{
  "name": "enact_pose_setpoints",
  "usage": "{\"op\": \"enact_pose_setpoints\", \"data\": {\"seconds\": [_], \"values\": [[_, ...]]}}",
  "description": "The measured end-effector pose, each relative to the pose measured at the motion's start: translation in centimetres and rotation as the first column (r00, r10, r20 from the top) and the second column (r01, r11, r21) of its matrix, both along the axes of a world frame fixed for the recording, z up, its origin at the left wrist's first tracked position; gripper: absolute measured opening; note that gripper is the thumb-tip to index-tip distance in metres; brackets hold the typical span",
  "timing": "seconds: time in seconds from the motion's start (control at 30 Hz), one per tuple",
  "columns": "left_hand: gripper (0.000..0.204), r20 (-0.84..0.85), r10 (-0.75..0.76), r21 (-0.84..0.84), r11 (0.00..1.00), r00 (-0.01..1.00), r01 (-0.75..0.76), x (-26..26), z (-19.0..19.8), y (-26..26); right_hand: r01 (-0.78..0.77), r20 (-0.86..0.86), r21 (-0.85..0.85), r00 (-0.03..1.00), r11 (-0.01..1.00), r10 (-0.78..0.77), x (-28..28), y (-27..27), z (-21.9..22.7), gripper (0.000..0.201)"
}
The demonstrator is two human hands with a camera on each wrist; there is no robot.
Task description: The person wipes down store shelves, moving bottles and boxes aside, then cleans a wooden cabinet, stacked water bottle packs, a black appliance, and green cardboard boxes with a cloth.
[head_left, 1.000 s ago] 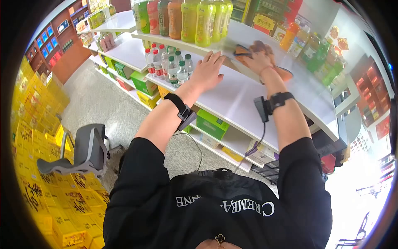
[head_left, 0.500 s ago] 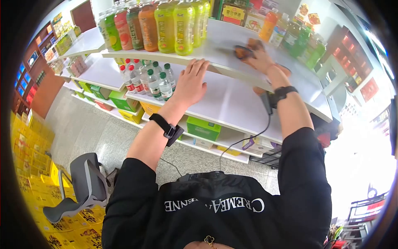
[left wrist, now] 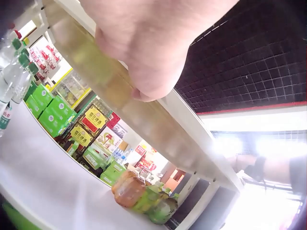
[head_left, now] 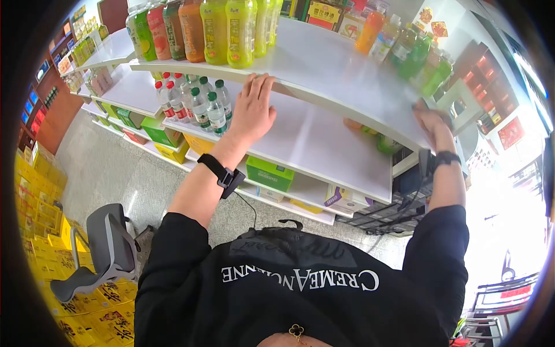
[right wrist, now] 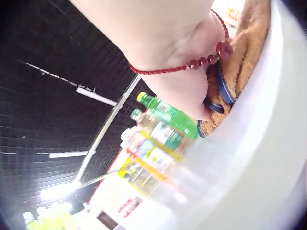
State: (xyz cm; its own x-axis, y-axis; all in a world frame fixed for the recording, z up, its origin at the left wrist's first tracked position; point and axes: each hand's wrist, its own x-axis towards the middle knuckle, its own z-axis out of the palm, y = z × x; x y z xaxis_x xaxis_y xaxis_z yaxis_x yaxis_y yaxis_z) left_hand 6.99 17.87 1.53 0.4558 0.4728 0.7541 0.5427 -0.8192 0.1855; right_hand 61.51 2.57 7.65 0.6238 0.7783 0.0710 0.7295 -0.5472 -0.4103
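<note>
My left hand (head_left: 252,113) rests its extended fingers on the front edge of the white upper shelf (head_left: 324,58). From below, in the left wrist view, the thumb side of that left hand (left wrist: 153,48) shows over the shelf's edge. At the shelf's right end, my right hand (head_left: 432,122) is blurred. The right wrist view shows the right hand (right wrist: 184,91) holding a bunched orange-brown cloth (right wrist: 244,48) with dark blue edging against the white surface. The fingers are largely hidden by the hand and cloth. A red beaded bracelet (right wrist: 192,64) circles the wrist.
Colourful drink bottles (head_left: 214,34) line the upper shelf's left part; green and orange bottles (head_left: 416,58) stand at its far right. Water bottles (head_left: 199,107) occupy the shelf below. A grey chair (head_left: 107,243) and stacked yellow boxes (head_left: 40,220) are at the left.
My right hand has moved right with the cloth, from the middle-right of the upper shelf to its right end. The left hand stays on the front edge as the head view shifts.
</note>
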Motion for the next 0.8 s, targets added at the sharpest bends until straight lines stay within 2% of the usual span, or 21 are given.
{"op": "enact_pose_setpoints", "data": {"seconds": [0.07,0.13,0.17,0.2,0.23,0.27,0.3,0.37,0.43,0.47,0.5,0.57,0.6,0.63,0.67,0.7,0.73,0.8], "values": [[0.067,0.003,-0.001,0.003,1.000,1.000,0.001,0.1,-0.2,-0.2,-0.152,-0.113,-0.062,0.983,0.986,0.144,-7.6,4.4,1.5,0.037],[0.067,0.002,0.018,0.036,0.999,1.000,-0.018,0.2,-0.4,-0.1,-0.338,-0.129,-0.146,0.938,0.930,0.321,-15.6,9.5,2.4,0.036],[0.067,-0.002,0.014,0.040,0.999,1.000,-0.013,0.1,-0.2,-0.2,-0.482,0.051,-0.144,0.869,0.864,0.493,-19.2,11.7,2.1,0.046],[0.067,-0.012,0.035,0.034,0.999,0.999,-0.035,0.2,0.1,-0.3,-0.514,0.162,-0.271,0.809,0.814,0.565,-22.8,13.5,2.6,0.045],[0.067,-0.023,0.054,0.028,0.998,0.998,-0.054,0.3,0.2,-0.5,-0.527,0.263,-0.387,0.723,0.757,0.638,-26.4,15.4,3.1,0.045],[0.067,-0.028,0.043,0.033,0.999,0.999,-0.042,0.4,0.2,-0.5,-0.549,0.292,-0.517,0.608,0.657,0.738,-30.9,14.0,5.8,0.040],[0.066,-0.032,0.056,0.026,0.998,0.998,-0.055,0.3,0.2,-0.4,-0.605,0.448,-0.527,0.399,0.597,0.800,-30.3,18.0,2.9,0.040],[0.066,-0.035,0.067,0.023,0.998,0.997,-0.066,0.4,0.5,-0.3,-0.657,0.280,-0.454,0.537,0.602,0.796,-32.5,18.5,4.1,0.037],[0.066,-0.031,0.049,0.004,0.999,0.998,-0.049,0.3,0.9,-1.0,-0.650,0.203,-0.420,0.612,0.633,0.764,-31.4,19.6,4.0,0.037],[0.066,-0.031,0.052,0.002,0.999,0.998,-0.052,0.4,0.7,-1.2,-0.652,0.202,-0.421,0.611,0.631,0.766,-30.3,19.5,3.7,0.037],[0.066,-0.037,0.061,-0.012,0.998,0.997,-0.061,0.4,0.7,-1.2,-0.712,0.237,-0.410,0.521,0.571,0.820,-28.3,19.2,3.8,0.036],[0.066,-0.038,0.073,-0.027,0.997,0.997,-0.075,0.3,0.6,-1.2,-0.684,0.093,-0.300,0.673,0.665,0.734,-23.5,19.5,3.0,0.039],[0.066,-0.067,0.097,-0.022,0.995,0.993,-0.099,0.3,0.6,-1.1,-0.566,0.076,-0.328,0.782,0.756,0.619,-21.4,17.9,3.7,0.039],[0.067,-0.093,0.120,-0.018,0.992,0.988,-0.122,0.4,0.6,-1.0,-0.500,0.184,-0.405,0.775,0.765,0.604,-17.6,17.5,3.7,0.036],[0.067,-0.089,0.123,-0.023,0.992,0.988,-0.126,0.5,0.6,-0.9,-0.413,-0.005,-0.271,0.904,0.869,0.428,-15.1,14.9,4.1,0.033],[0.067,-0.079,0.119,-0.012,0.993,0.990,-0.121,0.5,0.5,-0.9,-0.279,-0.222,-0.164,0.945,0.946,0.240,-12.8,11.8,4.2,0.035],[0.067,-0.072,0.116,0.000,0.993,0.991,-0.116,0.4,0.4,-0.8,-0.209,-0.283,-0.083,0.942,0.974,0.178,-9.3,9.7,3.8,0.036],[0.067,-0.068,0.117,-0.001,0.993,0.991,-0.117,0.3,0.2,-0.7,-0.154,-0.280,0.077,0.945,0.985,0.170,-2.8,4.2,2.5,0.038]]}}
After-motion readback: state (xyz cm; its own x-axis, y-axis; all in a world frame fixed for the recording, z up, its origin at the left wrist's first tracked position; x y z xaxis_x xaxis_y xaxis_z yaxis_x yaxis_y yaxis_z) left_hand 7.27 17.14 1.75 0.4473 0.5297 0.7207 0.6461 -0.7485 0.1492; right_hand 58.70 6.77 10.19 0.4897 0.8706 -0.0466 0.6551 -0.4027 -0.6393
